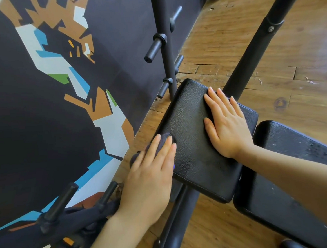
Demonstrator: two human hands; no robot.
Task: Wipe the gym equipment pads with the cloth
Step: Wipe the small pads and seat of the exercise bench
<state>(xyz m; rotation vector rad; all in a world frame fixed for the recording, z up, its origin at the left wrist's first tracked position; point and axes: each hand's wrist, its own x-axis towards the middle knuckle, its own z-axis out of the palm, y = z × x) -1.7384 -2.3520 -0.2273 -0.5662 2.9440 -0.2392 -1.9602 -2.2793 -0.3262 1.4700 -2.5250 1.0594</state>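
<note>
Wiping the seat pad, left edge

Head view: the left hand (151,173) pressed a dark cloth (159,141) flat-fingered onto the seat pad (192,126) at its left edge. The right hand (226,126) lay flat, steadying the far right corner. Next, likely a sweep across toward the longer pad (291,155)

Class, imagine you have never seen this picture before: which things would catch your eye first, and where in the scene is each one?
First, the two bare hands on the black seat pad in the middle: the right hand lies flat on it, while the left hand presses a dark cloth at its left edge. Next, the bright angular mural on the dark wall fills the left side.
</note>
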